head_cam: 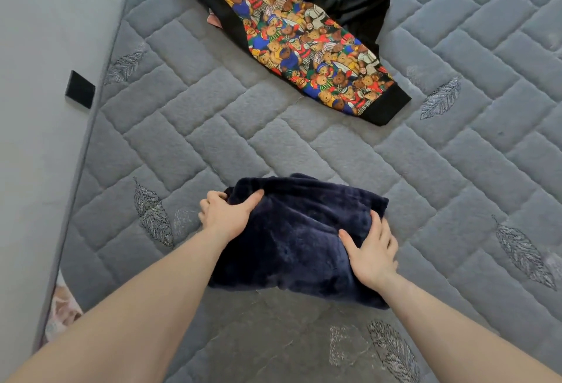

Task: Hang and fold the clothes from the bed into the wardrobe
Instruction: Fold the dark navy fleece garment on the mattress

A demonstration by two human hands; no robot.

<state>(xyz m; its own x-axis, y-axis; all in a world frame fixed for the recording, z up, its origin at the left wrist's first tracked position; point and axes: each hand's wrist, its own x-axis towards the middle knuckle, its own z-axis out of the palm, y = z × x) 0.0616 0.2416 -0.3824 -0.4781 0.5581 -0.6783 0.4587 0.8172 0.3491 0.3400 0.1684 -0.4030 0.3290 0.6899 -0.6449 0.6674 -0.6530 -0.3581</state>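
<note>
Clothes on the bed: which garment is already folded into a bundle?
The navy fleece, held by both hands at the near edge. The teddy-bear print garment lies spread out farther away.

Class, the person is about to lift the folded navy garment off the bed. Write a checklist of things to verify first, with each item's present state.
1. Left hand holds the navy fleece garment at its left end: ok.
2. Right hand holds its right side: ok.
3. Garment folded into a compact bundle: ok.
4. Bundle lies apart from the teddy-bear print garment: ok.
5. Nothing trapped under the bundle: cannot tell.
6. Wardrobe open and ready: cannot tell, not in view.
</note>
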